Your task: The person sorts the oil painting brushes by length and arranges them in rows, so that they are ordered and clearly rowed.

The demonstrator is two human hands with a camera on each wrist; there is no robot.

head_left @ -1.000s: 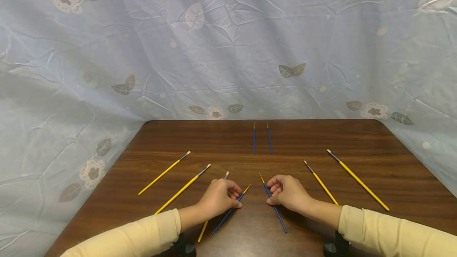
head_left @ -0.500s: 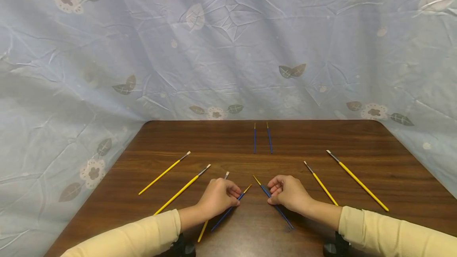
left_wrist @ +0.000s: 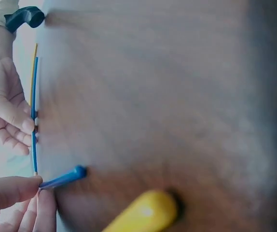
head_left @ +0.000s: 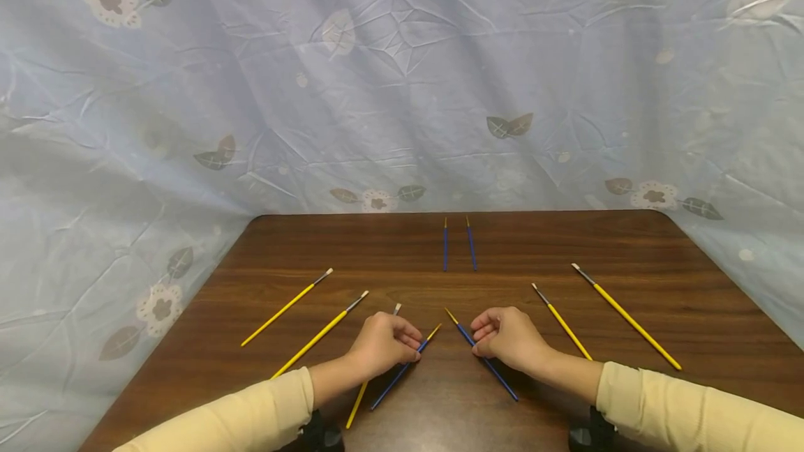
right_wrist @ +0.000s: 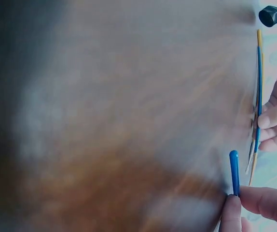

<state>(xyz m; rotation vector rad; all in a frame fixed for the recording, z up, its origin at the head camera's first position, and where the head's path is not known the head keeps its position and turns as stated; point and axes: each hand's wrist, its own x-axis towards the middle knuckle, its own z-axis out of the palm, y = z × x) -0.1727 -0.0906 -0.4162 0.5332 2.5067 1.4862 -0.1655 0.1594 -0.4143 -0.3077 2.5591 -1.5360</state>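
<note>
Thumb and fingers of my left hand [head_left: 384,347] pinch a thin blue paintbrush [head_left: 391,387], its gold tip slanting up to the right. A yellow paintbrush [head_left: 356,408] lies partly hidden beneath that hand, its pale bristles showing beyond it. My right hand [head_left: 511,337] pinches another thin blue paintbrush [head_left: 502,378] whose tip slants up to the left. The two tips point toward each other with a small gap between them. In the left wrist view the blue handle end [left_wrist: 63,178] sticks out past the thumb, as does the right brush's handle end [right_wrist: 234,174] in the right wrist view.
Two yellow paintbrushes [head_left: 287,307] [head_left: 319,333] lie on the left of the brown wooden table [head_left: 584,239]. Two more yellow paintbrushes [head_left: 568,331] [head_left: 634,323] lie on the right. Two blue paintbrushes [head_left: 446,250] [head_left: 472,250] lie side by side near the back edge, before a floral curtain [head_left: 402,103].
The right blue paintbrush has turned: its tip swung left and its handle end swung right. Both hands have stayed nearly in place, and the left brush has hardly moved.
</note>
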